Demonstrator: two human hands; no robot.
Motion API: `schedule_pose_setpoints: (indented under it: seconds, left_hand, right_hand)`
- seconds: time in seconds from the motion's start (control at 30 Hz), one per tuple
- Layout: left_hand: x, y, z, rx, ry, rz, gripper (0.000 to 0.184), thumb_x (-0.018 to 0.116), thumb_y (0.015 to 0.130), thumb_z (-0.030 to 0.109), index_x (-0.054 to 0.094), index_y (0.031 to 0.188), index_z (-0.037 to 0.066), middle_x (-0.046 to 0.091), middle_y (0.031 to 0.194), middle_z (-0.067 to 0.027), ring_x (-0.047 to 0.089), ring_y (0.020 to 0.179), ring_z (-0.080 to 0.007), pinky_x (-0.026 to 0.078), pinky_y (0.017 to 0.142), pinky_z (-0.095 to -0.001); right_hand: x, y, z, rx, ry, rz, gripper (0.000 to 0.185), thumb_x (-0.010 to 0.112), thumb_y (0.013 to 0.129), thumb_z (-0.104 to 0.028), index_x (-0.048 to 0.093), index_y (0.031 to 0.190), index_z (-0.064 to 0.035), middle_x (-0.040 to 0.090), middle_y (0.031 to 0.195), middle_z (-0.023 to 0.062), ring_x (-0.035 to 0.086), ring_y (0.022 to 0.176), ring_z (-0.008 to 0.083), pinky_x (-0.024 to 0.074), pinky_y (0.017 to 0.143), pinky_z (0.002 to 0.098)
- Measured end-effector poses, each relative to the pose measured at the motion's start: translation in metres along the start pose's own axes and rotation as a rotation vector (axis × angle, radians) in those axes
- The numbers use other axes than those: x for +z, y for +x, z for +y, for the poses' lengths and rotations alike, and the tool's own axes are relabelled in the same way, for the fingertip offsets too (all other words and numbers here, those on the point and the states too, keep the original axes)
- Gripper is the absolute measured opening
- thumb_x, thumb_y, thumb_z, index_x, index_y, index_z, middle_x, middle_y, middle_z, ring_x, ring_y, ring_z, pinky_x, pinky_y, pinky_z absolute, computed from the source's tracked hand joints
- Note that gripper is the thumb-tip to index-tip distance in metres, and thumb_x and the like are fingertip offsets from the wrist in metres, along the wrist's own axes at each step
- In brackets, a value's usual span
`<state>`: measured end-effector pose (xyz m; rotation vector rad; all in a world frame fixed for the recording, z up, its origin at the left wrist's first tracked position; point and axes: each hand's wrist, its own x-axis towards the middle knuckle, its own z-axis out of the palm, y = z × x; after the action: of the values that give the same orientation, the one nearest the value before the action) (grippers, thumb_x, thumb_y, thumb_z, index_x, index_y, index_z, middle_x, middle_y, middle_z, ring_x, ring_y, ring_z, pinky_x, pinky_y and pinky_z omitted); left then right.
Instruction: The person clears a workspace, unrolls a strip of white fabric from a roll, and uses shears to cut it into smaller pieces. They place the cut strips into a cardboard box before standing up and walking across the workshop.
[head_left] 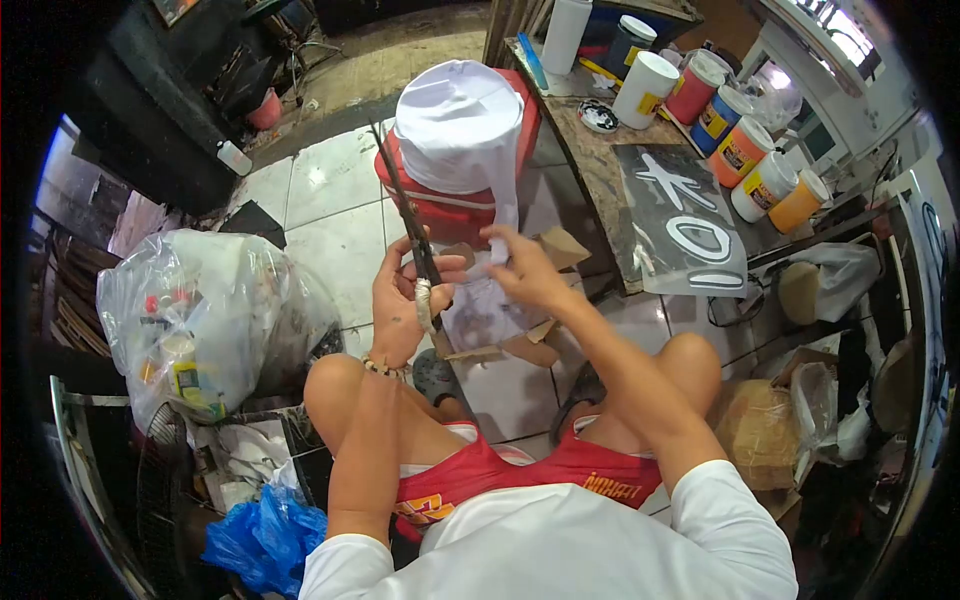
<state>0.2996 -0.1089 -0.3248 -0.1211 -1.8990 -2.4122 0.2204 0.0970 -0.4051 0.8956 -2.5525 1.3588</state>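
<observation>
Long dark scissors rest in my left hand, blades pointing up and away, with a pale wrapping round part of the handle. My left fingers are partly stretched out beside the handle. My right hand pinches the lower end of a white cloth strip. That strip hangs from a bundle of white cloth on a red stool. Below my hands, between my feet, is an open cardboard box with whitish material in it.
To the right, a wooden table carries several paint jars and a dark sheet with white lettering. A clear plastic bag of containers sits at left, near a blue plastic bag. White tiles cover the floor.
</observation>
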Motion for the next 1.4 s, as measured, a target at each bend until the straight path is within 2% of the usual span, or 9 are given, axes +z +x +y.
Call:
schedule_pose_setpoints:
  seconds: [0.23,0.43,0.53,0.57,0.77,0.87,1.13,1.27,1.4]
  left_hand:
    - [0.013,-0.012,-0.013,-0.414,-0.336,-0.584,0.092,0.084,0.073,0.022,0.031,0.147,0.007,0.056,0.132,-0.0223,0.056,0.122,-0.03,0.046,0.101,-0.0398]
    - [0.047,-0.042,-0.082,-0.643,-0.616,-0.947,0.092,0.082,0.078,0.025,0.027,0.15,0.012,0.049,0.138,-0.0278,0.048,0.131,-0.0352,0.044,0.105,-0.0427]
    - [0.054,-0.034,-0.125,-0.893,-0.697,-0.867,0.093,0.083,0.077,0.029,0.027,0.15,0.013,0.05,0.139,-0.0256,0.05,0.13,-0.034,0.043,0.106,-0.043]
    - [0.066,-0.033,-0.062,-0.651,-0.522,-0.887,0.098,0.086,0.073,0.033,0.028,0.15,0.012,0.051,0.138,-0.0233,0.052,0.127,-0.0324,0.044,0.105,-0.0417]
    - [0.061,-0.015,-0.046,-0.544,-0.42,-0.751,0.098,0.087,0.069,0.022,0.029,0.147,0.009,0.053,0.135,-0.02,0.054,0.126,-0.0281,0.045,0.105,-0.0401]
    - [0.057,-0.017,-0.033,-0.489,-0.337,-0.721,0.093,0.085,0.07,0.017,0.031,0.145,0.006,0.054,0.134,-0.0186,0.053,0.125,-0.0262,0.048,0.102,-0.0405]
    - [0.049,-0.02,-0.031,-0.446,-0.056,-0.731,0.1,0.087,0.066,0.016,0.032,0.147,0.003,0.056,0.134,-0.0195,0.054,0.127,-0.0245,0.048,0.1,-0.0369]
    - [0.053,-0.021,-0.032,-0.442,0.003,-0.755,0.101,0.087,0.066,0.016,0.031,0.148,0.003,0.055,0.136,-0.0198,0.055,0.127,-0.0251,0.047,0.101,-0.0368]
    - [0.051,-0.023,-0.034,-0.406,-0.061,-0.77,0.101,0.084,0.066,0.015,0.03,0.149,0.002,0.055,0.136,-0.0204,0.053,0.129,-0.0252,0.048,0.099,-0.0359]
  right_hand:
    - [-0.132,0.036,-0.041,0.291,0.831,0.23,0.038,0.053,0.085,-0.004,0.057,0.123,-0.0077,0.064,0.093,0.0056,0.06,0.082,0.0122,0.0491,0.071,0.0276]
    - [-0.18,0.029,-0.052,0.218,0.968,0.262,0.038,0.049,0.082,0.001,0.056,0.119,-0.0017,0.062,0.092,0.0072,0.058,0.08,0.012,0.0489,0.071,0.0239]
    - [-0.176,0.009,-0.068,0.209,0.973,0.238,0.038,0.05,0.081,0.001,0.054,0.118,-0.0012,0.06,0.095,0.0099,0.057,0.084,0.0149,0.0491,0.074,0.0268]
    - [-0.172,0.001,-0.076,0.202,0.982,0.212,0.038,0.049,0.08,0.002,0.055,0.118,-0.0017,0.061,0.095,0.0097,0.058,0.085,0.0149,0.0491,0.074,0.0264]
    - [-0.164,-0.044,-0.078,0.221,0.836,0.101,0.063,0.052,0.069,0.004,0.045,0.132,-0.002,0.052,0.132,0.0165,0.062,0.105,0.0194,0.0516,0.086,0.031]
    - [-0.167,-0.056,-0.071,0.224,0.791,0.087,0.064,0.059,0.071,-0.001,0.045,0.134,-0.0046,0.052,0.133,0.0169,0.062,0.092,0.0159,0.0536,0.075,0.0268]
    - [-0.177,-0.05,-0.055,0.432,0.832,-0.226,0.062,0.065,0.078,-0.007,0.046,0.137,0.001,0.063,0.115,0.0118,0.061,0.102,0.0156,0.0473,0.089,0.0285]
    - [-0.155,-0.04,-0.052,0.528,0.646,-0.199,0.036,0.069,0.092,-0.026,0.062,0.114,0.0014,0.066,0.094,0.0009,0.06,0.087,0.0079,0.0469,0.074,0.0243]
    - [-0.153,-0.047,-0.042,0.438,0.583,-0.3,0.03,0.068,0.094,-0.025,0.063,0.112,-0.0007,0.064,0.092,-0.0037,0.056,0.08,0.0037,0.0435,0.069,0.0208]
